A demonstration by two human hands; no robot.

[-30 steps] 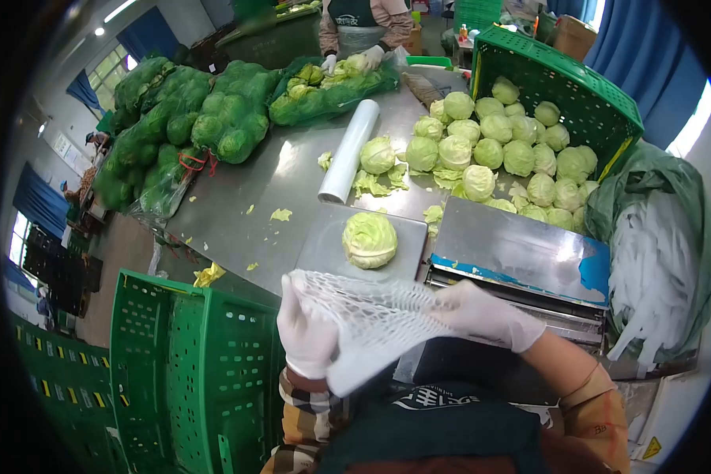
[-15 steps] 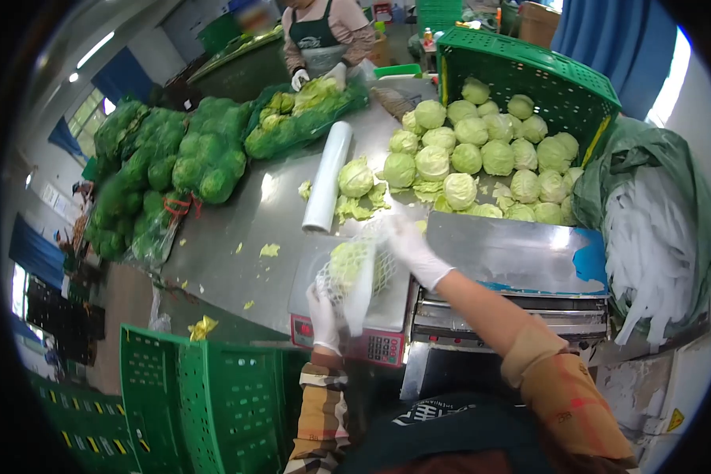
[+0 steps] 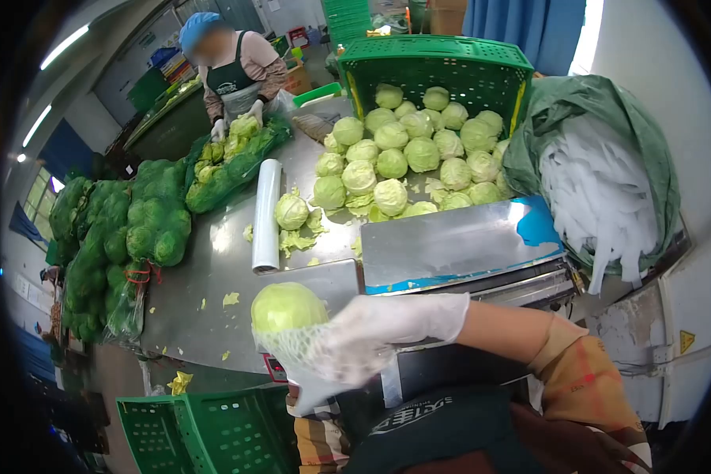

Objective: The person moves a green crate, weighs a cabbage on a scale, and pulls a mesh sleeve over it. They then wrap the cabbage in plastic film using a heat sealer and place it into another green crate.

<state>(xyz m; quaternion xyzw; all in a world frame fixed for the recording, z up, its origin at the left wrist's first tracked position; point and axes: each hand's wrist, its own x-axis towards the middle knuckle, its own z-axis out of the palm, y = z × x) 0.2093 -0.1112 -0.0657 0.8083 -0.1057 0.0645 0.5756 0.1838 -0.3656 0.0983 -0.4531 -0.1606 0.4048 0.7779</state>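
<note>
A pale green cabbage (image 3: 289,306) is held up in front of me, over the near edge of the metal scale plate (image 3: 324,280). White foam netting (image 3: 300,351) covers its lower part. My right hand (image 3: 371,328), in a white glove, has its fingers closed on the netting at the cabbage's right side. Only the checked sleeve of my left arm shows clearly, below the netting; the left hand is hidden behind the netting and my right hand. A clear plastic roll (image 3: 266,217) lies beyond the cabbage.
Loose cabbages (image 3: 391,162) spill from a tipped green crate (image 3: 442,59). A green bag of white netting (image 3: 600,189) stands right. Full mesh bags (image 3: 154,213) lie left. A co-worker (image 3: 241,75) handles leafy heads at the back. Green crates (image 3: 213,426) stand below the table's near edge.
The cabbage has come up off the scale towards me, its top now bare above the netting. My right hand has moved nearer, my left hand has gone behind, and the view has turned.
</note>
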